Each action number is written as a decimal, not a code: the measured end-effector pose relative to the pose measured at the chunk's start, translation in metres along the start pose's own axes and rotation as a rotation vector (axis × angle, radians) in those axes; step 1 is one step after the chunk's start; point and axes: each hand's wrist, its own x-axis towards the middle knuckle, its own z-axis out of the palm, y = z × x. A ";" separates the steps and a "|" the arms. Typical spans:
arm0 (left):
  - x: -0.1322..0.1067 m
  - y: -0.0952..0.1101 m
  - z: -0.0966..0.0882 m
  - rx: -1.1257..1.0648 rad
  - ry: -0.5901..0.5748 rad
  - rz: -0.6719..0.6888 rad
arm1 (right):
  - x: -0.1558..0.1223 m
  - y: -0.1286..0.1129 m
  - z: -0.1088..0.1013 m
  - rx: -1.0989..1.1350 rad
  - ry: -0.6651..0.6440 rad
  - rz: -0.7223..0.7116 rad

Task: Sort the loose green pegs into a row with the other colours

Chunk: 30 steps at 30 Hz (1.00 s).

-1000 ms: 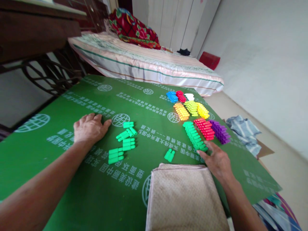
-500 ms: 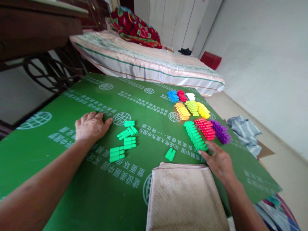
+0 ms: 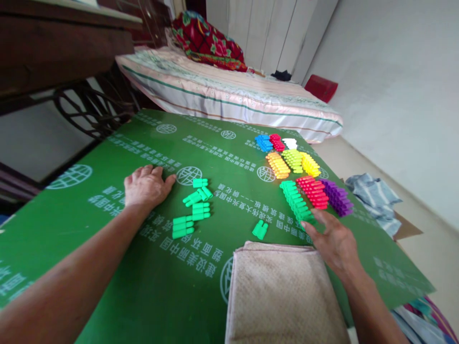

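My left hand (image 3: 147, 185) rests on the green board (image 3: 125, 282), fingers bent a little and thumb stretched out, holding nothing. To its right lie several loose green bullet-shaped toy blocks (image 3: 201, 211). At the near end of a row of green bullet-shaped blocks (image 3: 294, 198), my right hand (image 3: 333, 236) has its thumb on one side and its fingers on the other, gripping that end. One small green block piece (image 3: 260, 230) lies apart, left of this hand. Red blocks (image 3: 312, 192) and purple blocks (image 3: 337, 197) stand beside the green row.
Behind are orange blocks (image 3: 278, 166), lime blocks (image 3: 293, 160), yellow blocks (image 3: 310, 165), blue blocks (image 3: 264, 143), dark red blocks (image 3: 277, 142) and white blocks (image 3: 290, 143). A folded beige cloth (image 3: 279, 291) covers the near edge. Beyond the board is a bed (image 3: 229, 95).
The whole view has shifted slightly, so everything appears farther right. Both hands keep nearly the same pose and place, and the blocks have not visibly moved on the board.
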 end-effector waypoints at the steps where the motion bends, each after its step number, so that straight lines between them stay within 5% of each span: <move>1: -0.001 0.000 0.000 0.001 0.000 0.004 | -0.001 -0.007 0.000 0.029 -0.006 -0.048; 7: -0.003 0.001 -0.002 -0.014 -0.003 -0.006 | -0.010 -0.070 0.002 0.112 -0.248 -0.362; 12: -0.002 0.000 -0.002 -0.029 0.000 -0.011 | -0.012 -0.100 0.007 -0.024 -0.431 -0.390; 30: 0.000 -0.002 -0.002 -0.006 -0.011 -0.022 | -0.011 -0.087 0.019 0.092 -0.446 -0.392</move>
